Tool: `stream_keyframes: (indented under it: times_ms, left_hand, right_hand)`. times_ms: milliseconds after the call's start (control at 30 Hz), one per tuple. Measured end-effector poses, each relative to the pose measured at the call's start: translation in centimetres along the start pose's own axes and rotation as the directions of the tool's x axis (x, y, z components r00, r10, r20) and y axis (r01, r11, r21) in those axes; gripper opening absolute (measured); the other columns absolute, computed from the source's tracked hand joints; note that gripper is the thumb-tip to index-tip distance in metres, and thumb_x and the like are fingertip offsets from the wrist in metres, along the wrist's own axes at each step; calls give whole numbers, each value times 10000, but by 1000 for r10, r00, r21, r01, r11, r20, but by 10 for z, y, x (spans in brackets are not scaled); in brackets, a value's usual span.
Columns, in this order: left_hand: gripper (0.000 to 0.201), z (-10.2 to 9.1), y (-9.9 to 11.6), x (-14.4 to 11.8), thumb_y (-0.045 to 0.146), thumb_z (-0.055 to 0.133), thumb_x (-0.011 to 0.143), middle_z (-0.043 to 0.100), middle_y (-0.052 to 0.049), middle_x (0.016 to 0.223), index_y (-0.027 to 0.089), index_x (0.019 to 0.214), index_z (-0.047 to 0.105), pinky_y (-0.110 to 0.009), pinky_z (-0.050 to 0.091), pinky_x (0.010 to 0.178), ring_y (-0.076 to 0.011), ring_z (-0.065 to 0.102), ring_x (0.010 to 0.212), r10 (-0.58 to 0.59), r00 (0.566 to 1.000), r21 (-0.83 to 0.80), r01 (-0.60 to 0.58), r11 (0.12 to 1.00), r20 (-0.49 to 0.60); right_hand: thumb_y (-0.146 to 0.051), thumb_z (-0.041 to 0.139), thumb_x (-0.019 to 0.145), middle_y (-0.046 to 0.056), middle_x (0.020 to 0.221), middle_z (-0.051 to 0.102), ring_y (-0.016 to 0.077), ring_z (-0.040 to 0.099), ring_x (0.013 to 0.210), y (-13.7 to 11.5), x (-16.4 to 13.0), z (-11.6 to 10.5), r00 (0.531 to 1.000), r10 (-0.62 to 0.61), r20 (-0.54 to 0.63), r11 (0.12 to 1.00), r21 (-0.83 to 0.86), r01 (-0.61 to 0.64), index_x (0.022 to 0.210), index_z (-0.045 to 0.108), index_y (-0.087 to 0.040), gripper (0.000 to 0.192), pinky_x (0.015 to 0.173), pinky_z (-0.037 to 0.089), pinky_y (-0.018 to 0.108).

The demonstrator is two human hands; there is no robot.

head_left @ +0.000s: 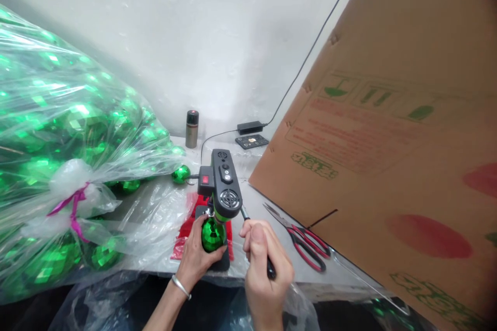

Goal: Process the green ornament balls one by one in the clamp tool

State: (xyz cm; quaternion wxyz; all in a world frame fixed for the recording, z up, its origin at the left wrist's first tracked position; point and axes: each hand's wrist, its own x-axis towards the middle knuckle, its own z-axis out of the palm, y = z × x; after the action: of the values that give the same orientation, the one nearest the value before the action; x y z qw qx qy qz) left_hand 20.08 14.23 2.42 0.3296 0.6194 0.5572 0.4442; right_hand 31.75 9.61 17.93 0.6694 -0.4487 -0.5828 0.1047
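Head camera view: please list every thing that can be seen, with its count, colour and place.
small machine: one, black with a red switch, centre of the table
green ball: one, faceted, under the machine head
loose balls: at least two, green, left of the machine
bag of balls: one, clear plastic tied with a purple ribbon, left
red sheet: one, under the machine
scissors: one pair, red and black, right of the hands
can: one, grey, by the wall
power adapter: one, black, by the wall
cardboard box: one, brown, right
left hand: holds the green ball
right hand: grips the machine's black lever
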Motion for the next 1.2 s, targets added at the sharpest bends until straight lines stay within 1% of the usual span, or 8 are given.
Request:
stream_keyframes:
  times_ms: [133, 267, 333, 467, 533, 767, 1100, 1200]
  left_hand:
    - [783, 1, -2, -1, 391, 847, 708, 688, -144, 1304, 201, 1389, 510, -538, 560, 1061, -362, 691, 1218, -53, 998, -44, 54, 998, 32]
    - [810, -2, -3, 2, 363, 848, 684, 669, -162, 1340, 184, 1392, 496, -544, 551, 1071, -369, 679, 1237, -85, 994, -64, 89, 994, 61]
    - [820, -6, -4, 3, 355, 843, 686, 658, -172, 1355, 177, 1402, 484, -549, 544, 1078, -370, 675, 1242, -81, 993, -80, 87, 993, 83]
    - [807, -12, -6, 4, 319, 841, 682, 665, -157, 1345, 196, 1400, 494, -556, 527, 1099, -358, 678, 1230, -33, 981, -109, 55, 993, 192]
    - [809, -13, -7, 4, 304, 845, 672, 663, -152, 1347, 203, 1397, 500, -554, 526, 1100, -355, 678, 1227, -21, 976, -115, 47, 992, 215]
    - [844, -10, -14, 5, 332, 872, 658, 666, -155, 1336, 200, 1402, 496, -589, 506, 1123, -377, 662, 1262, -59, 987, -114, 76, 991, 149]
    - [880, -7, -19, 7, 319, 893, 669, 628, -178, 1422, 194, 1424, 458, -588, 472, 1172, -383, 624, 1347, -51, 988, -103, 66, 992, 142]
    - [888, -6, -20, 8, 320, 909, 669, 624, -175, 1440, 202, 1429, 464, -594, 469, 1177, -387, 616, 1361, -42, 988, -90, 56, 994, 150]
  right_hand:
    - [-191, 470, 1071, -3, 716, 547, 125, 539, 648, 2, -1, 0, 1000, -4, -5, 1000, 3, 4, 725, 510, -219, 350, 550, 393, 253]
    - [-172, 469, 1072, -10, 717, 543, 117, 538, 660, 2, -1, 0, 1000, -1, -7, 1000, 21, 1, 728, 510, -218, 349, 562, 392, 244]
    - [-176, 467, 1074, -12, 719, 544, 116, 535, 656, 1, 0, 0, 1000, 7, -8, 1000, 20, -6, 728, 507, -218, 352, 559, 386, 244]
    - [-197, 465, 1078, -12, 717, 542, 118, 525, 641, 1, -1, 1, 1000, 26, -13, 1000, 17, -25, 727, 501, -218, 354, 543, 373, 249]
    - [-194, 464, 1079, -13, 723, 545, 113, 518, 634, 1, -1, 1, 1000, 27, -12, 999, 20, -26, 733, 506, -218, 349, 536, 369, 244]
    - [-203, 470, 1082, -20, 711, 540, 109, 527, 638, 0, 0, 2, 999, 30, -23, 999, 22, -30, 716, 528, -212, 371, 551, 380, 236]
    - [-278, 478, 1092, -35, 649, 506, 95, 510, 606, -5, 7, 7, 996, 39, -83, 999, 12, -38, 654, 475, -212, 443, 547, 373, 216]
    - [-323, 484, 1091, -45, 627, 480, 92, 476, 567, -7, 9, 9, 993, 67, -99, 998, -8, -68, 657, 497, -211, 449, 529, 355, 222]
